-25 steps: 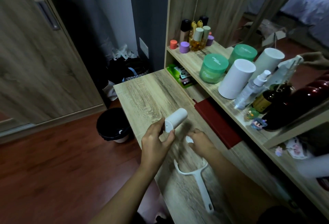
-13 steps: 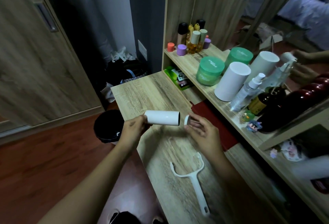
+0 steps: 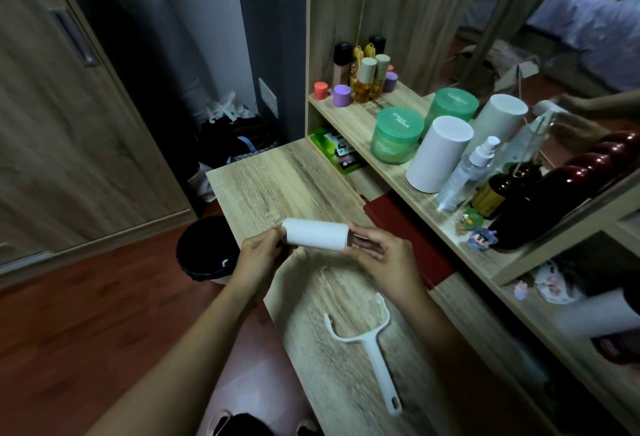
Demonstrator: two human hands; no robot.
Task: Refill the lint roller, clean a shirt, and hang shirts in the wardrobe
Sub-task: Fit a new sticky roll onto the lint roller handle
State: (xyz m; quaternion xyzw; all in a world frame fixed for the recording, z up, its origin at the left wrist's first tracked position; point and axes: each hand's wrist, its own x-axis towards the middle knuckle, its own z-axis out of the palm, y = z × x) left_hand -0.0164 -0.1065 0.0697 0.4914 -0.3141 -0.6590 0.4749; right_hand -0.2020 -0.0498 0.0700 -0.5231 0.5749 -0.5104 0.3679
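A white lint roll (image 3: pixel 317 233) lies sideways in the air above the wooden table (image 3: pixel 273 176). My left hand (image 3: pixel 259 255) grips its left end. My right hand (image 3: pixel 382 252) is closed at its right, open end, fingers pressed against the core; a small end piece there is hidden by the fingers. The white lint roller handle (image 3: pixel 367 345), a forked frame without a roll, lies flat on the table below my hands. No shirt is in view.
A black bin (image 3: pixel 204 250) stands on the floor left of the table. A shelf (image 3: pixel 356 117) on the right carries green jars (image 3: pixel 396 134), a white cylinder (image 3: pixel 438 153), bottles and a mirror. A red book (image 3: pixel 405 227) lies by the shelf. A wardrobe door (image 3: pixel 69 106) stands at left.
My left hand turned the roll from tilted to sideways and raised it. My right hand picked a small white piece off the table and brought it to the roll's right end.
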